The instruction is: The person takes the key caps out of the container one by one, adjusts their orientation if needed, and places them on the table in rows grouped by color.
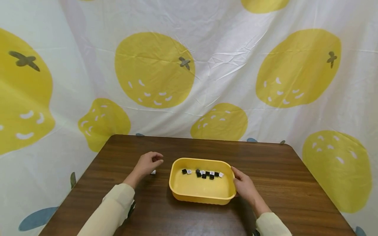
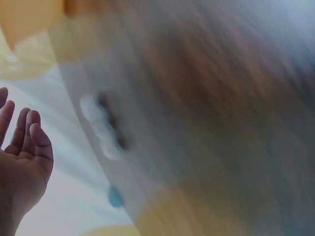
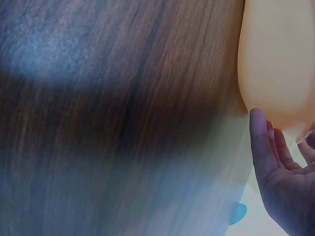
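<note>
A yellow plastic tub (image 1: 203, 190) stands on the table, holding several small black and white square pieces (image 1: 204, 176); the white ones carry faint grey marks. My right hand (image 1: 245, 185) grips the tub's right end at the rim. In the right wrist view, the fingers (image 3: 263, 142) lie against the tub's end wall (image 3: 278, 64). To the left of the tub hovers my left hand (image 1: 147, 164), fingers loosely bent and nothing in them. Just below it a white piece (image 1: 153, 172) shows, partly hidden by the hand. Blurred white and black pieces (image 2: 106, 128) lie on the table in the left wrist view.
The dark wood-grain table (image 1: 271, 170) has rounded far corners. Close behind it and along both sides hangs a white curtain (image 1: 218, 75) printed with large yellow lemons.
</note>
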